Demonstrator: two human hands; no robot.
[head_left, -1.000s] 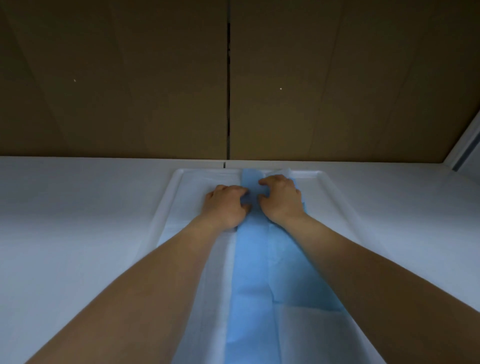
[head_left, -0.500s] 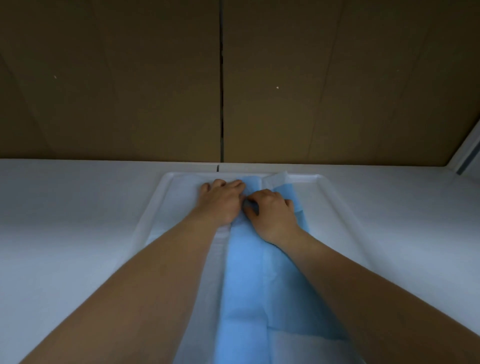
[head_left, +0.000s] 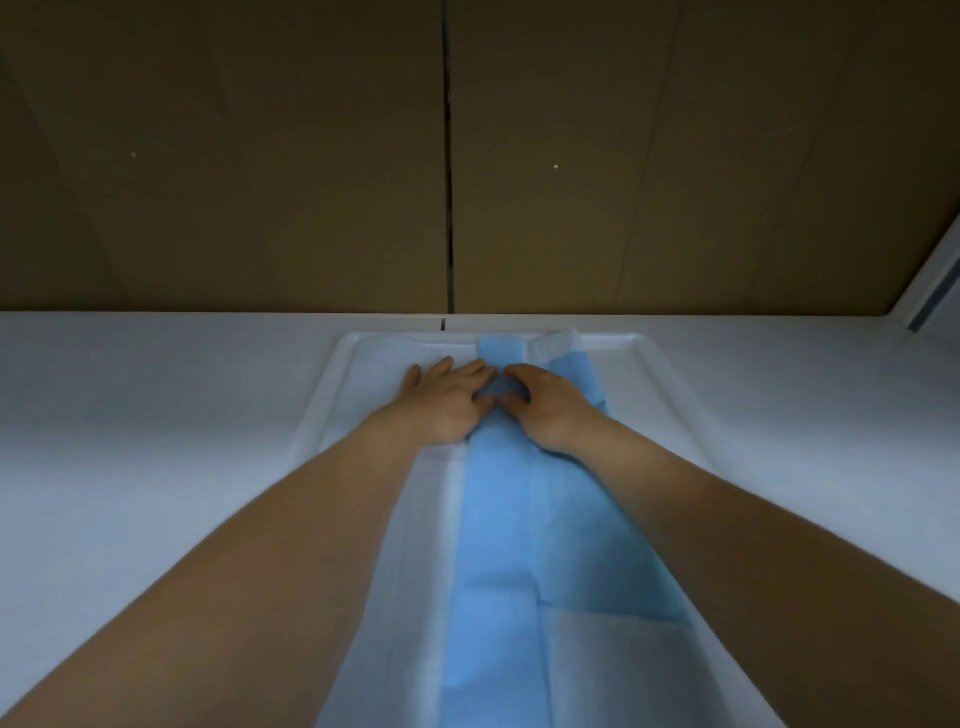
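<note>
Left grip flattened wide beside blue sheet | right grip pinches its fold, between both

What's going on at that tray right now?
A person is working a blue-and-white sheet that lies lengthwise in a white tray on a white table, apparently folding it. The left hand lies flat with fingers straight, pressing the sheet near the tray's far end. The right hand sits right beside it, fingers curled, pinching the blue fold.
</note>
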